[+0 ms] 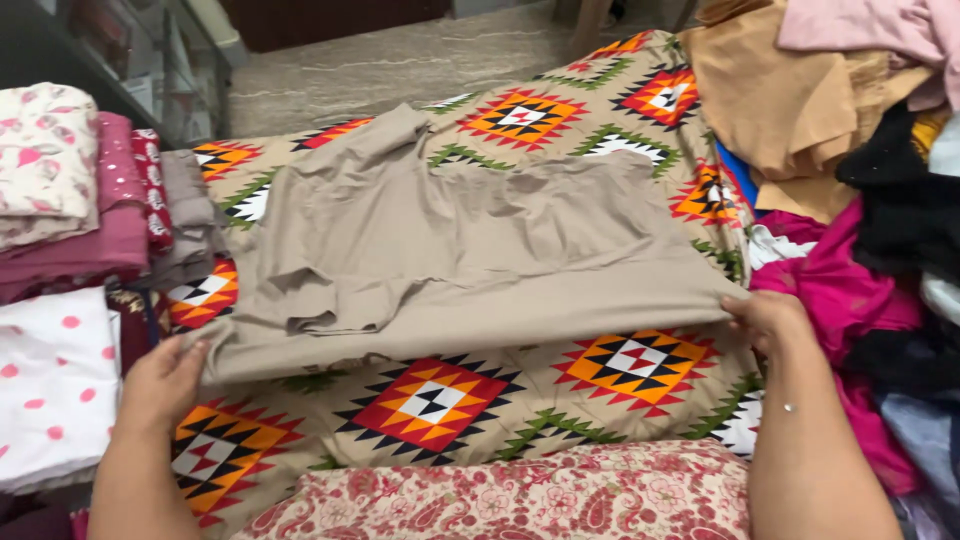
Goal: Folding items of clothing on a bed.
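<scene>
Bare forearms, no sleeves visible, apparently ringless

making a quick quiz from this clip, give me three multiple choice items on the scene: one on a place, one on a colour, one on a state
1. Where does the folded stack of clothes sit?
A. at the picture's left edge
B. on the beige garment
C. on the floor

2. What colour is the garment that both hands hold?
A. pink
B. beige
C. black

3. How is the left hand on the garment?
A. hovering above it
B. gripping its near corner
C. resting flat mid-cloth

Answers: 1 A, it stands left of the patterned sheet. 2 B, plain beige cloth. 3 B, like the right hand, it pinches the near edge.
</scene>
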